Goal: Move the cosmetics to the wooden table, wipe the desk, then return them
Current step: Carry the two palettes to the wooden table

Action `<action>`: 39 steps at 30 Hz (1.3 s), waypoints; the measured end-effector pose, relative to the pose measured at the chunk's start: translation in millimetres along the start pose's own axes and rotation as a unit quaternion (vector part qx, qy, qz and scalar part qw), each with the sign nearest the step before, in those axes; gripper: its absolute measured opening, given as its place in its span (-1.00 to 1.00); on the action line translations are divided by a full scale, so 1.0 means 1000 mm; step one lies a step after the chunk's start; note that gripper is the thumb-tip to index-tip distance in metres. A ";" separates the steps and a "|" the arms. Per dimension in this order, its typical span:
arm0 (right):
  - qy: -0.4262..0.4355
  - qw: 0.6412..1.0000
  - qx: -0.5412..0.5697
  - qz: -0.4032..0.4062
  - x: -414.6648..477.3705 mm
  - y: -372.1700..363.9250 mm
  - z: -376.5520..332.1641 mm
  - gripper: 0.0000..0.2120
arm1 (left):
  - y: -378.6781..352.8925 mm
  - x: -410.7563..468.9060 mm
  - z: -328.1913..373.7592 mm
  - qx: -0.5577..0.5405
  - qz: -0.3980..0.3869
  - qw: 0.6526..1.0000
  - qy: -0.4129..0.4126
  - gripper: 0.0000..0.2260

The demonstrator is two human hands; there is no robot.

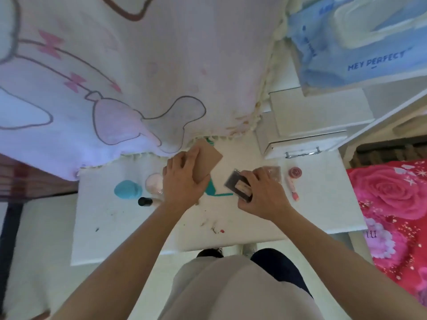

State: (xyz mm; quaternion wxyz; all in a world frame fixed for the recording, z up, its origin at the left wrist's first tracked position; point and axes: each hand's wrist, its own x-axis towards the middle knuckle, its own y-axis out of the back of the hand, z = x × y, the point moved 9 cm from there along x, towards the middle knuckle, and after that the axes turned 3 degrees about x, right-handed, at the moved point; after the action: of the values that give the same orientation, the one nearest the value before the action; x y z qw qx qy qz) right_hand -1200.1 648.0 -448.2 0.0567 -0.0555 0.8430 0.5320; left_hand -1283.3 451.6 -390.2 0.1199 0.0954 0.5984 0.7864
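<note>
Your left hand (182,183) curls its fingers (183,160) round a flat tan box (209,161); your right hand (264,196) grips a dark rectangular palette (235,184) at the white desk (323,204).

A patterned cloth (138,88) is hanging over the counter's (323,204) far edge, closing the back left; a white drawer box (305,139) is blocking the back right. The left hand (182,181), gripping a brown card (208,160), and the right hand (263,195), gripping a dark palette (235,185), are filling the middle. A blue sponge (128,189), pink compact (153,181) and black-capped bottle (145,201) are crowding the left, a pink tube (291,188) the right — the near strip is lying open.
</note>
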 end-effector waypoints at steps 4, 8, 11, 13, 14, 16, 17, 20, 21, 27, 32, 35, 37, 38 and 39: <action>0.067 0.997 0.026 0.014 0.023 0.013 -0.050 -0.32 | 0.058 -0.056 -0.029 -0.005 0.111 0.990 0.082 -0.30; 0.135 0.989 0.051 0.010 0.027 0.016 -0.119 -0.30 | 0.106 -0.130 -0.069 -0.002 0.180 0.967 0.183 -0.28; 0.208 0.974 0.081 0.024 0.018 0.017 -0.187 -0.29 | 0.143 -0.195 -0.104 -0.007 0.224 0.938 0.266 -0.29; 0.265 0.958 0.103 0.024 0.006 0.015 -0.238 -0.31 | 0.165 -0.242 -0.129 -0.005 0.249 0.916 0.315 -0.30; 0.290 0.950 0.110 0.019 -0.002 0.013 -0.265 -0.32 | 0.175 -0.267 -0.141 0.001 0.262 0.906 0.332 -0.30; 0.334 0.936 0.110 0.017 -0.023 0.006 -0.317 -0.34 | 0.195 -0.321 -0.162 0.019 0.285 0.886 0.366 -0.32; 0.353 0.929 0.110 0.017 -0.036 0.000 -0.343 -0.34 | 0.204 -0.351 -0.172 0.025 0.291 0.875 0.386 -0.33; 0.397 0.909 0.122 0.011 -0.077 -0.021 -0.421 -0.35 | 0.231 -0.447 -0.201 0.055 0.309 0.843 0.437 -0.32; 0.406 0.905 0.127 -0.001 -0.093 -0.030 -0.448 -0.36 | 0.241 -0.480 -0.211 0.069 0.316 0.832 0.450 -0.31; 0.483 0.862 0.148 -0.039 -0.202 -0.094 -0.621 -0.39 | 0.287 -0.679 -0.279 0.098 0.358 0.763 0.529 -0.32; 0.539 0.831 0.124 -0.062 -0.293 -0.164 -0.740 -0.37 | 0.298 -0.809 -0.327 0.110 0.370 0.710 0.589 -0.31; 0.567 0.811 0.098 -0.106 -0.335 -0.211 -0.793 -0.36 | 0.295 -0.865 -0.356 0.103 0.373 0.677 0.626 -0.30; 0.588 0.794 0.082 -0.131 -0.353 -0.240 -0.830 -0.37 | 0.296 -0.892 -0.381 0.105 0.369 0.659 0.647 -0.29; 0.599 0.785 0.075 -0.140 -0.360 -0.255 -0.850 -0.37 | 0.297 -0.903 -0.395 0.107 0.367 0.651 0.656 -0.30; 0.609 0.776 0.072 -0.147 -0.365 -0.270 -0.870 -0.37 | 0.297 -0.912 -0.409 0.107 0.365 0.644 0.664 -0.30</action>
State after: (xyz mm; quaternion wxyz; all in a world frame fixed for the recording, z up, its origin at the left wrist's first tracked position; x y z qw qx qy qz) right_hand -829.6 -240.6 -260.1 -0.3868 -0.4870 0.7188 0.3106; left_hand -556.0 -276.3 -218.1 -0.6176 -0.2291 0.5143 0.5491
